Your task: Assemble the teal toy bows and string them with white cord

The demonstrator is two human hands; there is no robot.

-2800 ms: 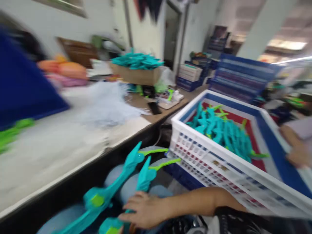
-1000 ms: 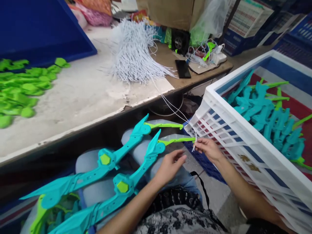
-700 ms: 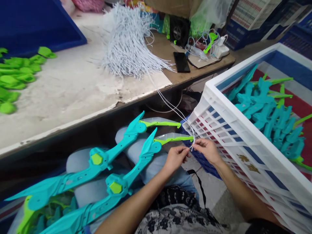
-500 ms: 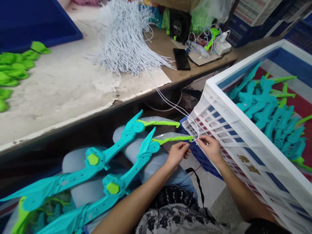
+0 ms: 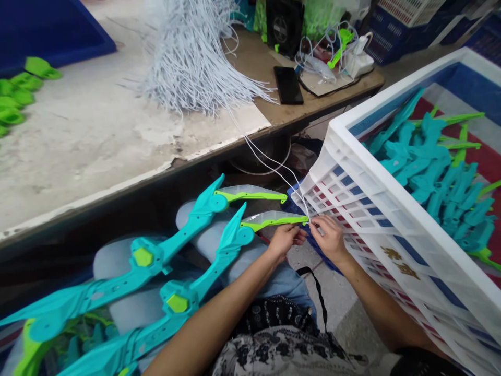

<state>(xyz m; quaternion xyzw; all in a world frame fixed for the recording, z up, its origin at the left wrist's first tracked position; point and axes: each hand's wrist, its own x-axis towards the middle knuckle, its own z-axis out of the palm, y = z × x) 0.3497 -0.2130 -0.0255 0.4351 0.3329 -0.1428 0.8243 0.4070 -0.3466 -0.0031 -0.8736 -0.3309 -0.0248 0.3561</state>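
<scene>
Two turquoise toy bows lie across my lap, the nearer bow point(image 5: 225, 256) and the farther bow point(image 5: 176, 245), each with a lime-green and clear limb at its right end. My right hand point(image 5: 329, 237) pinches a white cord point(image 5: 287, 184) right at the tip of the nearer bow's limb. Just below that tip is my left hand point(image 5: 287, 241), fingers curled together; what lies between them is hidden. The doubled cord runs up to a thick bundle of white cords point(image 5: 203, 73) on the table.
A white plastic crate point(image 5: 364, 209) at the right holds several turquoise and green bow parts point(image 5: 442, 172). On the table point(image 5: 97, 136) are green plastic pieces point(image 5: 15, 99), a blue bin point(image 5: 50, 36), a phone point(image 5: 288, 85), a fan point(image 5: 285, 26) and a power strip point(image 5: 359, 63).
My right hand has moved slightly left with the cord, closer to the limb tip. The left hand's fingers have shifted a little under the limb. The whole view has shifted slightly.
</scene>
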